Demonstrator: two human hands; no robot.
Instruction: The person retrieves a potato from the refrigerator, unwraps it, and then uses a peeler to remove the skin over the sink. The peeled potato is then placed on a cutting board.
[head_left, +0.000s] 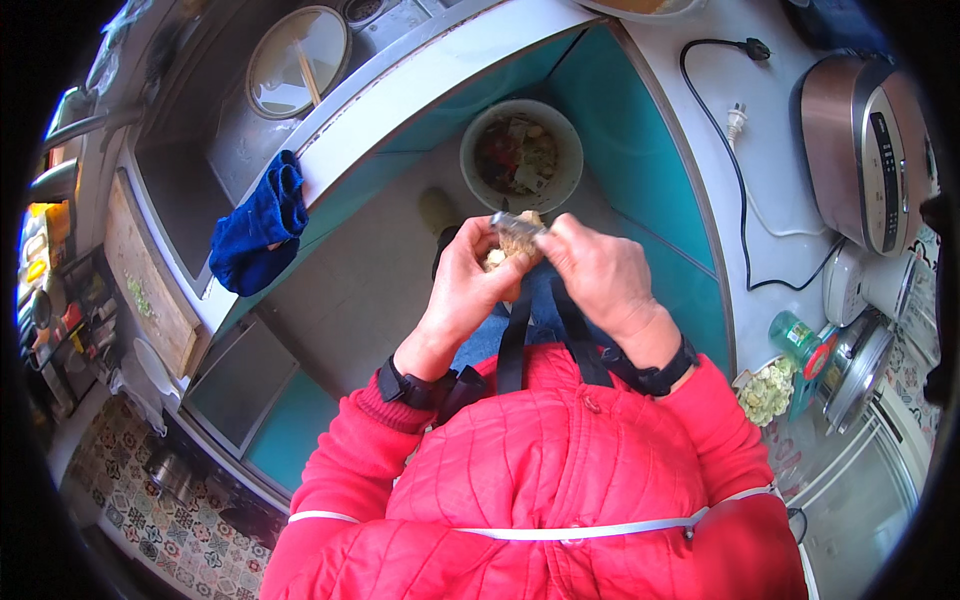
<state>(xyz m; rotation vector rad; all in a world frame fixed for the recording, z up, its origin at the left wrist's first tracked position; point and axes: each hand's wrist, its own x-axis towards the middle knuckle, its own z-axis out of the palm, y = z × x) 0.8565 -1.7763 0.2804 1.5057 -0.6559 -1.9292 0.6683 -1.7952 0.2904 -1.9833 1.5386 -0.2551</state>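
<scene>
In front of my chest, my left hand (477, 271) grips a knobbly tan piece of food, probably ginger root (517, 241), with a pale bare patch near the fingertips. My right hand (602, 271) holds a small metal tool (514, 224), perhaps a peeler or a short blade, laid against the top of the piece; its exact kind is blurred. Below both hands, on the floor, stands a white bucket (576, 161) holding mixed food scraps (516, 154).
A steel sink (180, 195) and a wooden cutting board (142, 277) lie to the left. A blue cloth (259, 232) hangs on the counter edge. On the right counter are a rice cooker (847, 150), cords and a green-tinted jar (792, 335).
</scene>
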